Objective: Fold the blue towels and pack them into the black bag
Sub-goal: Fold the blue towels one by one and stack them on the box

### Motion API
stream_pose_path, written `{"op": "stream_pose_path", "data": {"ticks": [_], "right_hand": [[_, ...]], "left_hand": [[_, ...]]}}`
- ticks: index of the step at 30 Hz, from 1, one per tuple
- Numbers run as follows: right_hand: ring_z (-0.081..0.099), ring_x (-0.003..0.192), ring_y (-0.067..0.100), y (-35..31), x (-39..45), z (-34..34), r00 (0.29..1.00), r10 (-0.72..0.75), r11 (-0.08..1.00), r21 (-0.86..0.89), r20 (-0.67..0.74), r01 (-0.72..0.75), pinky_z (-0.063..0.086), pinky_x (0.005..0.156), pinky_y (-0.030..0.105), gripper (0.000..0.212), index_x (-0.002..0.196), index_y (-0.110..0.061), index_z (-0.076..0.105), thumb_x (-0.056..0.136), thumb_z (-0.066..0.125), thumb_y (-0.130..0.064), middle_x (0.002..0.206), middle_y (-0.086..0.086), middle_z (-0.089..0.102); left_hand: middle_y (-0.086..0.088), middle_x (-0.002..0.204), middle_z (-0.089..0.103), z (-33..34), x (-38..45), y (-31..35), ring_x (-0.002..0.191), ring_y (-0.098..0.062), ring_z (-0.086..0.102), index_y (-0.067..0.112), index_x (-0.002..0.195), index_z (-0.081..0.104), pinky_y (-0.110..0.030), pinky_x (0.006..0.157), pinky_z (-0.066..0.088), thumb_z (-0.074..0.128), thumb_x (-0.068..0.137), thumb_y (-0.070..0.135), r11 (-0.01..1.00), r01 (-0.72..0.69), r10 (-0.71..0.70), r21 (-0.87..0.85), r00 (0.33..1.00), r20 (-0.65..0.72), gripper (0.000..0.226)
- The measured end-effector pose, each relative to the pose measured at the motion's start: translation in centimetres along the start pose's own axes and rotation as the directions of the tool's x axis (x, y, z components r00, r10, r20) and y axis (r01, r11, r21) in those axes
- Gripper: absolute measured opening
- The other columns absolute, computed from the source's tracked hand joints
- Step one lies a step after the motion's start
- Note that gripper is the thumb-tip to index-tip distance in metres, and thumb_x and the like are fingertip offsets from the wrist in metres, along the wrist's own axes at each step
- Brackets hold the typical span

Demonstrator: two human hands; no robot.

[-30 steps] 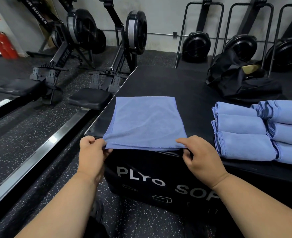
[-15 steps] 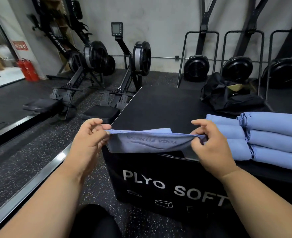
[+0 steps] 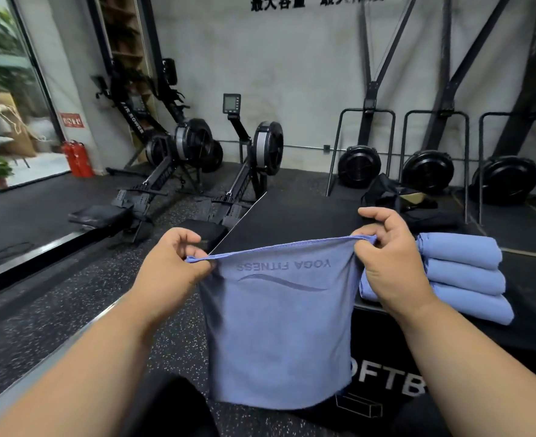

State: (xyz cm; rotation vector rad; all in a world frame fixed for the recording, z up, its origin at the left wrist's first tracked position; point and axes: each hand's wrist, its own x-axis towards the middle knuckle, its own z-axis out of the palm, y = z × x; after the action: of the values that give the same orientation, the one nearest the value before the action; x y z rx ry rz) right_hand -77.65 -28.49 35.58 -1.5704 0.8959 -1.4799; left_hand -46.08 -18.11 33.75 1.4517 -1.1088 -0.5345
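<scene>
Head view shows the left hand (image 3: 169, 266) and right hand (image 3: 389, 263) each pinching a top corner of the blue towel (image 3: 279, 329), hanging limp near the box; light, soft cloth, probably best gripped at corners.

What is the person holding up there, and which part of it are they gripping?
A blue towel, hanging in front of the box. The left hand and right hand each pinch one top corner.

Matt, soft blue cloth towel (image 3: 279, 335) — speckled rubbery floor (image 3: 80, 298), smooth black box top (image 3: 307, 216)
</scene>
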Motion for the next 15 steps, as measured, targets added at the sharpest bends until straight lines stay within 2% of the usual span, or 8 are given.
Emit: {"op": "stream_pose_path", "data": {"ticks": [4,10,13,15], "right_hand": [[0.06,0.073,0.013,-0.7,-1.0,-0.3,1.0,0.03,0.999,0.028,-0.003,-0.03,0.051,0.066,0.018,0.046,0.123,-0.024,0.059,0.094,0.052,0.01,0.088,0.003,0.068],[0.06,0.073,0.011,-0.6,-1.9,-0.3,0.998,0.058,0.998,0.008,0.005,-0.058,0.051,0.066,0.017,0.046,0.121,-0.027,0.06,0.094,0.053,0.009,0.087,0.002,0.068],[0.059,0.075,0.013,-0.3,-2.1,-0.3,0.997,0.075,0.997,0.016,0.007,-0.075,0.049,0.071,0.025,0.046,0.122,-0.026,0.06,0.094,0.053,0.01,0.089,0.004,0.068],[0.059,0.078,0.016,0.1,-2.1,-0.2,0.996,0.085,0.996,0.029,0.012,-0.085,0.049,0.075,0.03,0.047,0.122,-0.025,0.061,0.093,0.053,0.011,0.089,0.004,0.068]], "left_hand": [[-0.002,0.083,0.075,-1.1,-1.5,0.5,0.076,-0.017,0.061,0.019,0.117,0.055,-0.032,0.073,0.045,0.08,0.087,-0.001,0.995,0.026,-0.022,-0.094,0.999,0.042,0.044],[-0.003,0.08,0.067,-2.6,-2.4,0.6,0.073,-0.011,0.059,0.013,0.112,0.063,-0.021,0.069,0.047,0.08,0.085,-0.006,0.997,0.02,-0.011,-0.068,0.991,0.132,0.037],[-0.006,0.081,0.065,-3.2,-2.5,0.6,0.073,-0.012,0.059,0.01,0.111,0.063,-0.025,0.073,0.048,0.08,0.085,-0.007,0.997,0.018,-0.006,-0.072,0.986,0.166,0.036],[-0.007,0.082,0.065,-3.5,-2.6,0.7,0.074,-0.011,0.061,0.011,0.114,0.064,-0.021,0.072,0.05,0.08,0.084,-0.007,0.996,0.019,-0.004,-0.091,0.986,0.169,0.039]]}}
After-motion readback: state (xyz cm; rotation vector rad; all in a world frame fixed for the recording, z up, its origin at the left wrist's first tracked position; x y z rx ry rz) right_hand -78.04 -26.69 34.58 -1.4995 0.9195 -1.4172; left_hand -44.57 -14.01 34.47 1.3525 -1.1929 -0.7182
